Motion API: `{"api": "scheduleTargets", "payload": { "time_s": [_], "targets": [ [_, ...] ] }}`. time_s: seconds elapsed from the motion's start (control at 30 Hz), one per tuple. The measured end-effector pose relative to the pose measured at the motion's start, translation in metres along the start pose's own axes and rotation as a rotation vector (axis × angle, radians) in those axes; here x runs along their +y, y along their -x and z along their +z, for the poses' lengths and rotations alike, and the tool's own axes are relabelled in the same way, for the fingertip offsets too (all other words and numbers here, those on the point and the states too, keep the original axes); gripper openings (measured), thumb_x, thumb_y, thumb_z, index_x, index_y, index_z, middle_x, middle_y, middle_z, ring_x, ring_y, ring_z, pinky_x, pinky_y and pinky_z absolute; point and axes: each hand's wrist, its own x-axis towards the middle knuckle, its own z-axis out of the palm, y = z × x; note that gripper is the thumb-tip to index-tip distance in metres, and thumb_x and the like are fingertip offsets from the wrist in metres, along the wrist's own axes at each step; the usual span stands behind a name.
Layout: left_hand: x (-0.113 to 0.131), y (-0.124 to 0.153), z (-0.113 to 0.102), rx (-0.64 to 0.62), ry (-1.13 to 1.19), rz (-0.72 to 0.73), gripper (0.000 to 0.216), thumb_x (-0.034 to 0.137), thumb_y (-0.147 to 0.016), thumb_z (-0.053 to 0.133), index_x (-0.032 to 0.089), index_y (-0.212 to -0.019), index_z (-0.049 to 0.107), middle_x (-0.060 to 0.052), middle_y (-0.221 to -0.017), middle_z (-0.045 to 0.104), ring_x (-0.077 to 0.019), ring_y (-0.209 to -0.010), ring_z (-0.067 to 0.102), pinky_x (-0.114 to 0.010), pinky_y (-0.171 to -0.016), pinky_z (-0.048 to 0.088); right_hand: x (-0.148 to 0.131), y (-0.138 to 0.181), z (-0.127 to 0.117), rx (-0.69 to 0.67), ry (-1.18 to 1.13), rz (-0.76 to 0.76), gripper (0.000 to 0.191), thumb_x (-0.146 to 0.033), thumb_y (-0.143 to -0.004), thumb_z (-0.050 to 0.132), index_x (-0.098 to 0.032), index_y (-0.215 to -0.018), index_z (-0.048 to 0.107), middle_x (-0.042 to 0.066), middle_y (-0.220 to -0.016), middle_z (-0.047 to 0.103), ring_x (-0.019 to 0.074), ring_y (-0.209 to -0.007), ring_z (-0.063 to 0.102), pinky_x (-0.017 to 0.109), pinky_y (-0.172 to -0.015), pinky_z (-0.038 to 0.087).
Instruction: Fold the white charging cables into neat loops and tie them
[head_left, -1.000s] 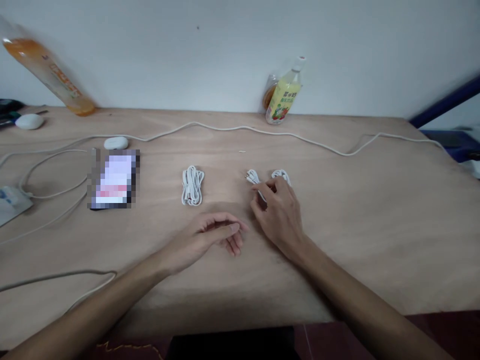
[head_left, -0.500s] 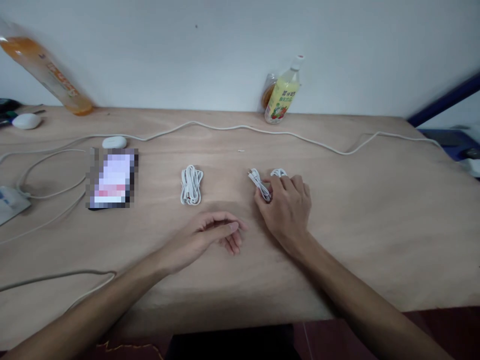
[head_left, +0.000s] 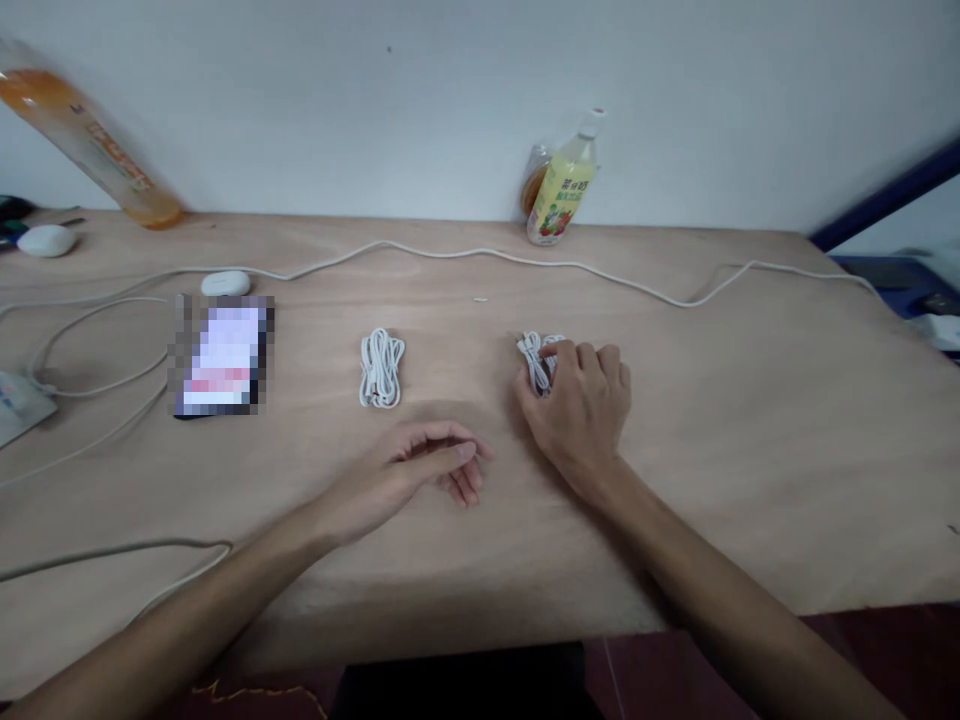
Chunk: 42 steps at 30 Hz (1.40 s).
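Observation:
My right hand (head_left: 577,405) is curled around a small bundled white cable (head_left: 534,360), thumb on its left side and fingers on the right. Part of a second white cable bundle (head_left: 556,340) shows just behind my fingers, and the rest of it is covered. My left hand (head_left: 431,462) rests on its side on the table, palm turned right, its fingers loosely bent and apart with nothing in them. Beyond it, slightly left, a third bundled white cable (head_left: 382,370) lies coiled and untouched.
The wooden table (head_left: 465,590) meets a white wall. At left lie a blurred-out phone (head_left: 225,355), a white case (head_left: 226,284) and loose cords. A long white cord (head_left: 480,253) runs across the back. A yellow bottle (head_left: 562,190) and an orange drink bottle (head_left: 112,160) stand near the wall.
My right hand has shifted a little to the right with the cable bundle, which now sits closer to the one behind it and more upright. My left hand has stayed in place.

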Motion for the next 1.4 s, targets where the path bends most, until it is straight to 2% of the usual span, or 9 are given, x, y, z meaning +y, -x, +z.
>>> {"api": "scheduleTargets", "payload": {
  "time_s": [0.2,0.4,0.63,0.9,1.07,1.13,1.2,1.3,1.4],
  "targets": [
    [0.001,0.0,0.001,0.009,-0.016,-0.007,0.024,0.037,-0.103,0.072,0.015,-0.106,0.081,-0.005,-0.088,0.078,-0.0179,-0.081,0.072,-0.032,-0.08,0.057,0.0,-0.003,0.001,-0.038,-0.039,0.071,0.012,-0.027,-0.095,0.06,-0.02,-0.098,0.069,0.017,-0.095,0.074,0.0376,-0.1,0.057,0.049,-0.085,0.042],
    [0.002,0.0,0.002,0.013,-0.024,-0.013,0.024,0.038,-0.103,0.072,0.016,-0.106,0.081,-0.005,-0.088,0.078,-0.0182,-0.081,0.072,-0.032,-0.081,0.058,0.002,-0.005,0.005,0.01,-0.026,0.078,0.005,-0.027,-0.09,0.062,-0.023,-0.09,0.065,0.016,-0.092,0.07,0.0372,-0.099,0.054,0.049,-0.085,0.043],
    [0.002,0.0,0.001,0.017,-0.042,-0.009,0.026,0.04,-0.103,0.072,0.016,-0.106,0.081,-0.005,-0.087,0.077,-0.0184,-0.08,0.072,-0.033,-0.082,0.058,0.003,-0.007,0.005,-0.014,-0.05,0.125,0.008,-0.027,-0.092,0.062,-0.021,-0.095,0.065,0.018,-0.1,0.066,0.0383,-0.102,0.054,0.053,-0.089,0.045],
    [-0.001,0.0,0.0,0.022,-0.039,-0.005,0.027,0.041,-0.103,0.072,0.016,-0.106,0.08,-0.005,-0.086,0.078,-0.0179,-0.079,0.071,-0.032,-0.078,0.057,0.01,-0.007,0.011,-0.026,-0.056,0.238,0.047,-0.043,-0.089,0.071,-0.017,-0.125,0.058,0.022,-0.119,0.062,0.0421,-0.112,0.055,0.057,-0.095,0.046],
    [0.001,0.001,0.003,0.043,-0.105,0.019,0.028,0.041,-0.104,0.068,0.015,-0.105,0.078,-0.005,-0.085,0.076,-0.0176,-0.075,0.07,-0.032,-0.074,0.056,0.01,-0.004,0.015,-0.074,-0.085,0.248,0.053,-0.039,-0.086,0.069,-0.016,-0.131,0.055,0.022,-0.121,0.063,0.0417,-0.113,0.057,0.057,-0.095,0.047],
    [0.002,0.003,0.005,0.124,-0.227,0.089,0.026,0.041,-0.103,0.067,0.017,-0.103,0.077,-0.003,-0.08,0.072,-0.016,-0.068,0.065,-0.03,-0.065,0.052,0.01,-0.004,0.017,-0.068,-0.098,0.243,0.051,-0.038,-0.086,0.068,-0.017,-0.131,0.054,0.021,-0.12,0.064,0.0406,-0.112,0.058,0.056,-0.094,0.048],
    [0.004,0.007,0.008,0.285,-0.452,0.224,0.021,0.038,-0.101,0.068,0.019,-0.103,0.078,0.0,-0.075,0.066,-0.0144,-0.063,0.056,-0.029,-0.058,0.044,0.011,-0.003,0.018,-0.06,-0.102,0.237,0.051,-0.037,-0.086,0.067,-0.017,-0.131,0.054,0.021,-0.12,0.064,0.04,-0.112,0.058,0.055,-0.094,0.048],
    [0.008,0.01,0.008,0.638,-0.739,0.443,0.012,0.031,-0.1,0.066,0.024,-0.099,0.076,0.003,-0.072,0.058,-0.0139,-0.06,0.047,-0.03,-0.057,0.037,0.012,-0.004,0.021,-0.041,-0.122,0.228,0.05,-0.037,-0.088,0.066,-0.018,-0.132,0.054,0.021,-0.12,0.065,0.0394,-0.111,0.059,0.054,-0.093,0.049],
    [0.012,0.009,0.002,0.973,-0.8,0.469,0.005,0.032,-0.1,0.066,0.028,-0.101,0.068,0.003,-0.078,0.056,-0.0166,-0.065,0.049,-0.032,-0.059,0.037,0.013,-0.004,0.022,-0.044,-0.145,0.225,0.049,-0.04,-0.09,0.066,-0.017,-0.132,0.055,0.021,-0.119,0.066,0.0396,-0.11,0.059,0.054,-0.093,0.049]
  ]
}}
